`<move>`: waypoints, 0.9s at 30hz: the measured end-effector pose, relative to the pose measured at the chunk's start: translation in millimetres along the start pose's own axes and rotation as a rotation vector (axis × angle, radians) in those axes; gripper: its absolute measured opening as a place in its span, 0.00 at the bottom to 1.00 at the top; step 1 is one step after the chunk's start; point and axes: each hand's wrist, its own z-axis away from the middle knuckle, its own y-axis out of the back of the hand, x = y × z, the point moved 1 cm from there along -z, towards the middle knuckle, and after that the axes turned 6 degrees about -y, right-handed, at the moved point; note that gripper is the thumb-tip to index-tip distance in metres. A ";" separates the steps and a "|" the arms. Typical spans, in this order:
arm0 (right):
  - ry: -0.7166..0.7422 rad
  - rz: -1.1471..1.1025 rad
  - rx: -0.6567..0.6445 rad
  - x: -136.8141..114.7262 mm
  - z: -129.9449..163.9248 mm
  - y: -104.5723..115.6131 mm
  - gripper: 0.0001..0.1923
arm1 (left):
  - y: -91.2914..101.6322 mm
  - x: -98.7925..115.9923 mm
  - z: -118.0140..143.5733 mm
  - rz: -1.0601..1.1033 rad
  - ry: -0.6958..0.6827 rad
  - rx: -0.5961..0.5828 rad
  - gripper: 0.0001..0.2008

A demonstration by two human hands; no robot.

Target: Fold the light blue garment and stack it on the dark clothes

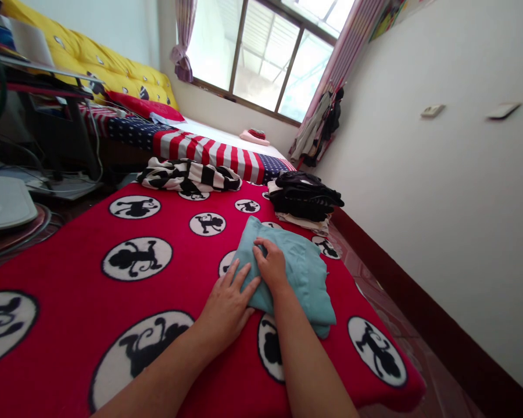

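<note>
A folded teal garment (303, 270) lies on the red blanket (192, 261), which is printed with black monkeys in white circles. My left hand (229, 305) rests at the garment's left edge, fingers spread and fingertips on the cloth. On top of the garment, near its left side, is my right hand (271, 267), with thumb and forefinger slightly apart and the other fingers largely hidden. Neither hand grips the fabric visibly. What kind of garment it is cannot be told from its folds.
Beyond the garment stands a stack of folded dark clothes (305, 197). A black-and-white checked cloth (187, 176) lies crumpled at the blanket's far edge. Behind is a bed with a flag-patterned cover (209, 150). A white stool top (6, 203) is at left, a wall (462, 191) at right.
</note>
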 end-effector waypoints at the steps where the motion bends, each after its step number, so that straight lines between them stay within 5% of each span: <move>1: 0.000 0.001 -0.001 -0.2 0.0 0.1 0.09 | 0.1 0.0 -0.2 0.001 -0.001 -0.002 0.28; 27: 0.005 -0.001 0.001 1.1 -0.1 -0.2 0.09 | 2.1 1.3 -0.6 0.005 0.010 -0.013 0.28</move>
